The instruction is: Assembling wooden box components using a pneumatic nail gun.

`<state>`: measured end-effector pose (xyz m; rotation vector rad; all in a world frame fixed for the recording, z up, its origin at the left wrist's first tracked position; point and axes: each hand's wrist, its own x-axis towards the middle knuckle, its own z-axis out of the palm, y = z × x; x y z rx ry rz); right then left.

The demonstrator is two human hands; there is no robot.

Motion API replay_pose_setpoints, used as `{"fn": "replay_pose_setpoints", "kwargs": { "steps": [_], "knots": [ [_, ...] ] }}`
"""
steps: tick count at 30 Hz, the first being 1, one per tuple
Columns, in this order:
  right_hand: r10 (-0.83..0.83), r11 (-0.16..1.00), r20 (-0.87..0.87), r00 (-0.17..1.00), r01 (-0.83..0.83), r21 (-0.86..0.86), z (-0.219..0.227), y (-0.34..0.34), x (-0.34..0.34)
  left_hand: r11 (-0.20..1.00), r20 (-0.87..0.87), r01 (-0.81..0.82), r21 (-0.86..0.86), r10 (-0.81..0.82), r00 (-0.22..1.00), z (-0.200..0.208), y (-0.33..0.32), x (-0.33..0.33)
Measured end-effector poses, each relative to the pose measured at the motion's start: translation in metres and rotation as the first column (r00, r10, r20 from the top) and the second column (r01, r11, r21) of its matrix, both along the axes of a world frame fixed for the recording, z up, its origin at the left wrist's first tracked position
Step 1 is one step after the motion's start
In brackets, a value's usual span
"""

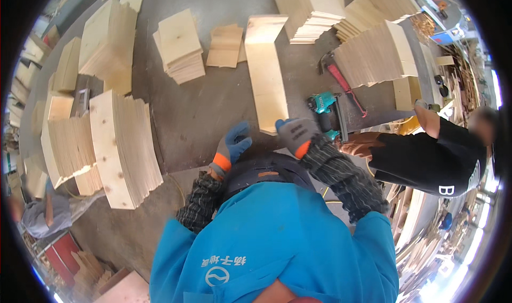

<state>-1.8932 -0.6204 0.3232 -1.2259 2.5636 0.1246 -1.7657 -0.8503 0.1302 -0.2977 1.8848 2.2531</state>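
Note:
A long, light wooden board with upright end pieces (pixel 268 84) lies lengthwise on the table before me. My right hand (pixel 298 134), in a grey and blue work glove with an orange cuff, is closed at its near right corner. My left hand (pixel 234 143), in a matching glove, is held just left of the near end, apart from the wood. Its fingers are bent but spread, with nothing in them. Right of the board lie a teal nail gun (pixel 324 103) and a hammer with a red handle (pixel 341 79).
Stacks of wooden panels stand at the left (pixel 125 148), far left (pixel 109 39), far middle (pixel 178 42) and far right (pixel 373 55). Small boards (pixel 224 46) lie beside the long piece. A person in black (pixel 426 156) is at the right; another in grey (pixel 48 215) at the left.

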Motion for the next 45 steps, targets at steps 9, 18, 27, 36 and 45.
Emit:
{"fn": "replay_pose_setpoints", "kwargs": {
  "steps": [9, 18, 27, 36, 45],
  "knots": [
    [-0.093, 0.954, -0.049, 0.994, 0.075, -0.290, 0.042, -0.003, -0.015, 0.850, -0.138, 0.051, -0.525, -0.144, 0.980, 0.081, 0.025, -0.040],
    [-0.391, 0.642, 0.021, 0.920, 0.289, -0.710, 0.071, 0.033, -0.079, 0.775, -0.338, -0.414, -0.477, 0.273, 0.901, 0.120, -0.010, 0.004],
    [-0.224, 0.672, 0.265, 0.938, 0.345, -0.655, 0.038, 0.020, -0.059, -0.387, -0.498, -0.329, -0.861, 0.516, 0.697, 0.284, -0.191, 0.130],
    [-0.164, 0.700, 0.268, 0.950, 0.303, -0.646, 0.031, 0.022, -0.066, -0.027, -0.018, 0.003, -1.000, 0.735, 0.678, 0.252, -0.246, 0.159],
    [-0.244, 0.584, 0.378, 0.893, 0.447, -0.678, 0.038, 0.048, -0.065, 0.478, -0.192, -0.643, -0.598, 0.694, 0.694, 0.297, -0.206, 0.148]
  ]
}}
